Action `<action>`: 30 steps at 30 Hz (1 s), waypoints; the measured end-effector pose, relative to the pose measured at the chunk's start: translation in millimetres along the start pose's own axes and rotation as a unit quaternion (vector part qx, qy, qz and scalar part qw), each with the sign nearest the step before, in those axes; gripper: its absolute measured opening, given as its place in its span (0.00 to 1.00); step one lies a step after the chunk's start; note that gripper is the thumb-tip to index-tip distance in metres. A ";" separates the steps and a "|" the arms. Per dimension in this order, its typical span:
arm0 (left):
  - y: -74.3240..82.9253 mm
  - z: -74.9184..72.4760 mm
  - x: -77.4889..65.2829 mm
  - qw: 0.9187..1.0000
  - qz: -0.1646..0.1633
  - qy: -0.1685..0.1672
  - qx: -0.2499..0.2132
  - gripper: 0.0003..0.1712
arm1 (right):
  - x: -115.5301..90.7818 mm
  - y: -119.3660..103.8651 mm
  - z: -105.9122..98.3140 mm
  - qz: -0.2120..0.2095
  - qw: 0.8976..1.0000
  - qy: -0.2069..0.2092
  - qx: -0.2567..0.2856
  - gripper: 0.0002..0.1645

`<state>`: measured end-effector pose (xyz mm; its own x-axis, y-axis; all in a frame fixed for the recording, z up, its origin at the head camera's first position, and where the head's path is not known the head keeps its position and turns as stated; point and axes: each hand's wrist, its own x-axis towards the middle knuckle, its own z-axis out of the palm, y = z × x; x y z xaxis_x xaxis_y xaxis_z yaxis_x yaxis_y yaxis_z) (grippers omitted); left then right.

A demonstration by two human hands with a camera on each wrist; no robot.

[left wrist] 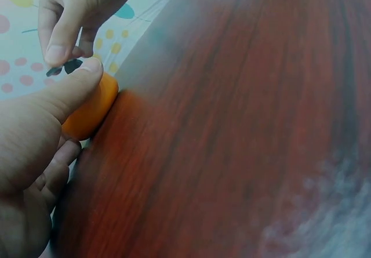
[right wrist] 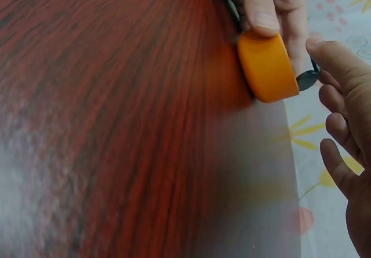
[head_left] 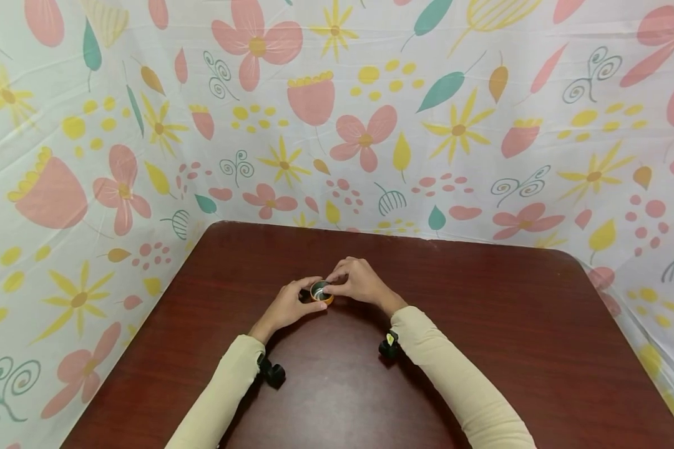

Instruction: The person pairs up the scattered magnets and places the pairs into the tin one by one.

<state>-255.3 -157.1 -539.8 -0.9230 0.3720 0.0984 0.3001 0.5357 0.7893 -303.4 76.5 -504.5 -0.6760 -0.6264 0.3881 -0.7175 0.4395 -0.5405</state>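
A small round orange cup-like object (head_left: 329,300) with a silvery, dark inside sits near the middle of the table. My left hand (head_left: 289,304) holds it from the left, the thumb (left wrist: 78,90) along its near side and the fingers partly hidden behind it. My right hand (head_left: 361,282) is over its right rim. Between right thumb and fingers I pinch a small dark piece (right wrist: 308,80) with a rounded flat end, at the mouth of the orange object. Its exact kind cannot be told. Something black (head_left: 304,295) shows beside the left fingers, mostly covered.
The brown wooden table (head_left: 483,324) stretches out around both hands. A white flowered cloth (head_left: 337,125) hangs behind it and along the sides. Black wrist cameras (head_left: 272,374) hang under both sleeves.
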 end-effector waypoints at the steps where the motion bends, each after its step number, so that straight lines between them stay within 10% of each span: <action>1: 0.4 0.3 0.1 1.000 0.000 0.000 0.000 0.41 | 0.2 -0.5 0.8 0.000 1.000 -0.001 -0.002 0.09; 30: 1.9 2.1 1.1 1.000 -0.008 -0.001 0.001 0.40 | -9.2 8.4 -4.7 0.053 0.998 -0.007 0.017 0.20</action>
<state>-255.3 -154.1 -539.5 -0.9270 0.3653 0.0848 0.2860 0.5423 0.7900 -303.9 89.0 -509.1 -0.7456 -0.5864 0.3166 -0.6354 0.4823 -0.6030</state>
